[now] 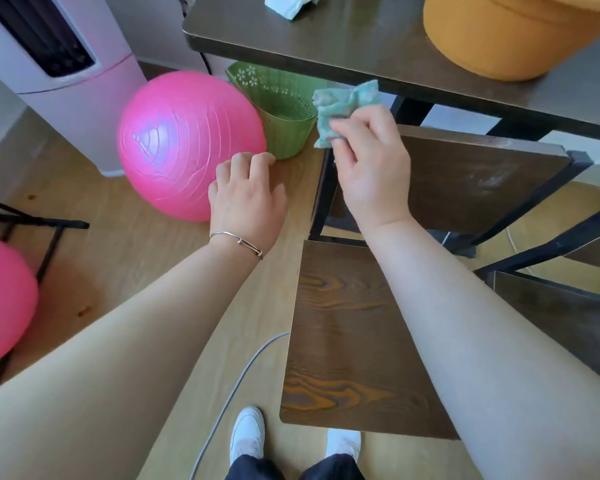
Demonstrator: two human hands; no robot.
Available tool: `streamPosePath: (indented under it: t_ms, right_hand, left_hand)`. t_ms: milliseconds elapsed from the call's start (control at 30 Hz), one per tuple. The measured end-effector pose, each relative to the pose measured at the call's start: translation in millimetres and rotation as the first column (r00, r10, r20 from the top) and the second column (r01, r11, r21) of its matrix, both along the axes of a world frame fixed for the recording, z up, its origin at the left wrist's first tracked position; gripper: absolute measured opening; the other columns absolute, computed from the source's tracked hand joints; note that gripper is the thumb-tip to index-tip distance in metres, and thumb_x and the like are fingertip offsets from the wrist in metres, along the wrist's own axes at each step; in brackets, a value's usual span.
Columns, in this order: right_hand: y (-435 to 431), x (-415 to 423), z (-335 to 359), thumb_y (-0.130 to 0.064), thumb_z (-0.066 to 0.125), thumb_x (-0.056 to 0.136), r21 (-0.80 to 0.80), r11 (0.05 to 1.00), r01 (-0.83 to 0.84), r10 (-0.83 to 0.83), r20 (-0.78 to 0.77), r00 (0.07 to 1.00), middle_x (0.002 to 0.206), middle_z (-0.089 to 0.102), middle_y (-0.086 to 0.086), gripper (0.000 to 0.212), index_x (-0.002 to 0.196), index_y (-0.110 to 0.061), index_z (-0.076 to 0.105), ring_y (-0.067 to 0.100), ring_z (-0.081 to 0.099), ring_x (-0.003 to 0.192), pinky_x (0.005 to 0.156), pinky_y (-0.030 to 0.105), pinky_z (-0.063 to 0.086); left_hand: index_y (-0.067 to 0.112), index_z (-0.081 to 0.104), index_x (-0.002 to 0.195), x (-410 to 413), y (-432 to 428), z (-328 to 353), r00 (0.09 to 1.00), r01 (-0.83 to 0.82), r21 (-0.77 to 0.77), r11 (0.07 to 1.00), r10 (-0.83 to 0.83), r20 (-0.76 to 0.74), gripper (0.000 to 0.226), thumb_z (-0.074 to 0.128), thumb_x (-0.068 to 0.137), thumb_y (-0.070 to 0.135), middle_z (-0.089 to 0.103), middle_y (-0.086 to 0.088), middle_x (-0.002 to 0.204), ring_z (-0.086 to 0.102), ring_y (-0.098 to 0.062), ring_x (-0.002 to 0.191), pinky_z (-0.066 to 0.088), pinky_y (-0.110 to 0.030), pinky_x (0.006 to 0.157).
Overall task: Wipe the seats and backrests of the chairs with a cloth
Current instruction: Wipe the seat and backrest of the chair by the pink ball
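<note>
The right hand (371, 168) pinches the cloth (340, 102) over the chair (471, 174), whose wood spreads rightward below it. The left hand (246, 199), loosely curled and empty, hangs farther off.

The dark table (361, 46) bears an orange pouf (499, 32) and white tissue (288, 3); the floor (136, 265), a pink ball (184, 147) and green basket (281, 109).

Below me lies a pale wood floor (146, 265), softly lit by daylight. A dark bench (361, 43) stands ahead, with an orange pouf (499, 36) on it. A pink ball (187, 147) sits beside a green basket (284, 112), near a pale pink appliance (66, 64). A grey cable (236, 379) trails along the floor.
</note>
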State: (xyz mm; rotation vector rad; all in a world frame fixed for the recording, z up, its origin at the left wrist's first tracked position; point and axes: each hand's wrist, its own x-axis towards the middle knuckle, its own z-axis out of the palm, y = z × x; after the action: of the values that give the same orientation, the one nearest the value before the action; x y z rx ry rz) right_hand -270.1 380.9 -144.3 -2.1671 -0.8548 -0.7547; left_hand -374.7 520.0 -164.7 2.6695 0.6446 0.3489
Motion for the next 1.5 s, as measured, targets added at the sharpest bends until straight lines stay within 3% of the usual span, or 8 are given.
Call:
streamPosePath:
  t_ms: [133,267,367,667,800,933,1067,1500]
  right_hand:
    - [6.0,4.7,-27.1,-0.013,0.056,0.093,-0.156,0.987,0.045,-0.051,-0.034,0.998,0.086,0.058,0.006,0.017,0.082,-0.005,0.066,0.016,0.051,0.078,0.063,0.024,0.042]
    - [1.6,-13.1,-80.3,-0.028,0.052,0.093,-0.16,0.985,0.069,-0.147,-0.548,0.823,0.075,0.049,-0.019,0.017,0.083,-0.021,0.063,-0.007,0.049,0.073,0.061,0.007,0.033]
    - [2.3,-29.2,-120.9,-0.028,0.052,0.095,-0.179,0.979,0.101,-0.196,-0.666,0.72,0.077,0.051,-0.016,0.024,0.071,-0.03,0.053,-0.003,0.049,0.073,0.058,0.004,0.034]
    - [0.3,-40.4,-170.0,-0.018,0.04,0.096,-0.512,0.858,-0.02,-0.282,-0.505,0.816,0.095,0.05,-0.008,0.025,0.097,-0.018,0.065,0.011,0.038,0.082,0.068,0.024,0.022]
    - [-4.0,-29.8,-123.2,-0.024,0.049,0.096,-0.294,0.954,0.063,-0.221,-0.543,0.81,0.078,0.05,-0.011,0.02,0.078,-0.015,0.053,0.006,0.049,0.077,0.065,0.029,0.039]
    - [-9.6,1.6,-50.5,-0.015,0.056,0.095,-0.173,0.977,0.128,-0.155,-0.152,0.976,0.083,0.06,0.001,0.019,0.083,-0.004,0.067,0.012,0.053,0.077,0.066,0.027,0.05]
    - [-27.9,18.2,-32.0,-0.01,0.059,0.094,-0.236,0.959,0.16,-0.132,0.128,0.983,0.088,0.064,0.011,0.016,0.085,-0.002,0.07,0.024,0.06,0.08,0.067,0.03,0.053]
    - [-66.1,3.6,-108.7,-0.007,0.072,0.082,-0.547,0.828,-0.119,0.058,-0.128,0.99,0.088,0.064,0.007,0.008,0.09,-0.005,0.071,0.022,0.06,0.081,0.059,0.033,0.054]
  left_hand:
    - [0.018,0.05,0.128,-8.2,17.3,-11.2,0.999,0.026,0.008,1.0,-0.026,0.029,0.04,0.052,0.09,0.028,0.049,-0.008,0.124,0.042,-0.034,0.113,0.037,-0.046,0.089]
    - [0.018,0.051,0.127,-15.7,29.3,-38.8,0.999,0.036,0.005,0.999,-0.036,-0.034,0.039,0.052,0.089,0.028,0.05,-0.006,0.125,0.041,-0.034,0.114,0.038,-0.047,0.089]
    - [0.017,0.051,0.127,-24.7,29.5,-60.8,0.996,0.048,0.008,0.999,-0.047,-0.075,0.039,0.053,0.088,0.026,0.05,-0.007,0.126,0.042,-0.035,0.113,0.038,-0.047,0.088]
    - [0.018,0.049,0.127,-46.9,18.4,-98.4,0.978,0.087,-0.032,0.996,-0.092,-0.186,0.041,0.053,0.089,0.032,0.047,-0.006,0.129,0.04,-0.033,0.115,0.037,-0.045,0.092]
    - [0.018,0.048,0.129,-39.7,10.8,-86.6,0.981,0.097,-0.048,0.994,-0.104,-0.165,0.042,0.053,0.09,0.033,0.047,-0.006,0.13,0.039,-0.033,0.117,0.036,-0.045,0.093]
    - [0.018,0.049,0.13,-21.3,1.5,-63.8,0.985,0.121,-0.065,0.99,-0.128,-0.113,0.042,0.053,0.091,0.032,0.046,-0.005,0.132,0.038,-0.032,0.12,0.034,-0.045,0.096]
    - [0.018,0.049,0.129,3.3,-6.2,-44.8,0.989,0.137,-0.058,0.989,-0.139,-0.047,0.042,0.054,0.09,0.029,0.047,-0.006,0.13,0.04,-0.033,0.119,0.036,-0.046,0.094]
    - [0.018,0.042,0.135,20.1,-28.9,-53.2,0.989,0.113,-0.065,0.991,-0.119,-0.09,0.048,0.053,0.091,0.033,0.045,-0.007,0.132,0.04,-0.032,0.119,0.037,-0.046,0.093]
